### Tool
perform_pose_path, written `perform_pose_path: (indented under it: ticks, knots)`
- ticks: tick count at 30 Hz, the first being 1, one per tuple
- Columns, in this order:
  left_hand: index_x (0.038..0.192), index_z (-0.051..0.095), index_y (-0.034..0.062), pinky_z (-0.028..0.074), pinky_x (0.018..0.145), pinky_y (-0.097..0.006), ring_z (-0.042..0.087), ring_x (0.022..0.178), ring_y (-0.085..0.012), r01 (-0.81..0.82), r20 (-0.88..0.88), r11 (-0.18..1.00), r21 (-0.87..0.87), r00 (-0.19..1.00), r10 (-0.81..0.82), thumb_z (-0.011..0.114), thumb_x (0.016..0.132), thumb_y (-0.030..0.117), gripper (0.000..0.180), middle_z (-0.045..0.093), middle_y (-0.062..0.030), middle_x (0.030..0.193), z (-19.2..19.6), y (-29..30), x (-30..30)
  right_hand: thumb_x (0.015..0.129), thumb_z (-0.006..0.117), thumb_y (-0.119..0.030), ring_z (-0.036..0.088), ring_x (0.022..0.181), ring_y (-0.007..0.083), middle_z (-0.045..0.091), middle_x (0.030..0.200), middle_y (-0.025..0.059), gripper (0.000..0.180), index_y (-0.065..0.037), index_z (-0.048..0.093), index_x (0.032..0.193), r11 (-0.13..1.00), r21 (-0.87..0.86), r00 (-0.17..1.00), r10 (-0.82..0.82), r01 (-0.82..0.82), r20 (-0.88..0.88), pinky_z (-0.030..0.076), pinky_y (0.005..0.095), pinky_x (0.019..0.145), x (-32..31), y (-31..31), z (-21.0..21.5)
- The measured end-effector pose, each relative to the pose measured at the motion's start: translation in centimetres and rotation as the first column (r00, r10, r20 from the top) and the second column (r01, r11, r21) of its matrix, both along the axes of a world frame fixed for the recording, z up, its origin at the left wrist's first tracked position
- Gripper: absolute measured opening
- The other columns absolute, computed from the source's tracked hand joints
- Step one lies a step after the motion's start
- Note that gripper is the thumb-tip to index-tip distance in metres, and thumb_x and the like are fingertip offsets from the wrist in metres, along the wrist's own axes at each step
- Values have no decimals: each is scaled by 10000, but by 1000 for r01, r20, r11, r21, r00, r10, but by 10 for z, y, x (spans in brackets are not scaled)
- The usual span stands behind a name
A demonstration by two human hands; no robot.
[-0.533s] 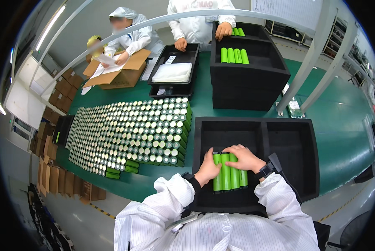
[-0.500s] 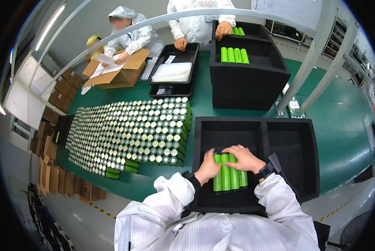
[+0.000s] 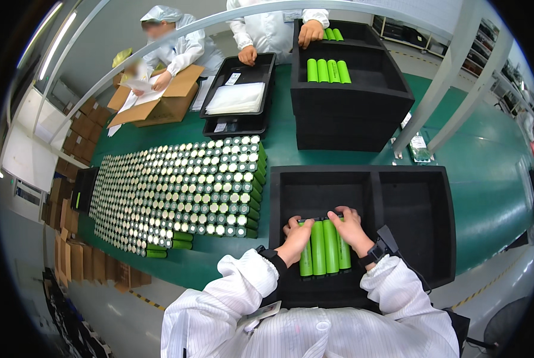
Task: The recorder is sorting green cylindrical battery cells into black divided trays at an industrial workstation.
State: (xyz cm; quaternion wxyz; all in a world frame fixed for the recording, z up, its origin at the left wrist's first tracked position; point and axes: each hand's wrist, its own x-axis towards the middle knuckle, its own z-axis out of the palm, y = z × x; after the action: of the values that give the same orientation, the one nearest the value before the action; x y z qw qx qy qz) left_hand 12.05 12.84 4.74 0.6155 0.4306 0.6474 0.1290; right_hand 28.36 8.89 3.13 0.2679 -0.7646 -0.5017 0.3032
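Cells (image 3: 324,247), green, cylindrical, side by side.

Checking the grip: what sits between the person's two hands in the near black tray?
Head view: a row of green cylindrical cells lying side by side fills the gap between left hand and right hand, in the black foam tray.

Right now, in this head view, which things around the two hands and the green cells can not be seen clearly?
- Head view: the left hand and right hand cover the outer green cells, so their exact count is hidden.
- The black tray near edge is hidden by the white sleeves.
- The standing cells blur toward the far left.
- The items on the wrists are too small to identify.
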Motion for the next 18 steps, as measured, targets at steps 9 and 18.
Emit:
perform_pose_path:
  ticks: [9,18]
  knots:
    - [1478,157,31,365,1036,-521,326,1358,-343,-161,127,962,-222,973,192,325,966,581,770,287,-223,1481,-20,13,3,910,529,-553,596,1054,325,624,1069,251,660,59,569,1157,931,-149,871,-365,334,-329,458,373,891,-6,3,-22]
    - [1418,287,67,334,1045,-487,358,1307,-401,-266,105,963,-42,957,269,349,937,435,609,363,-266,1397,8,-13,13,904,577,-383,562,1023,351,592,1060,223,407,5,595,1025,927,51,899,-347,373,-268,431,398,887,-19,-18,13]
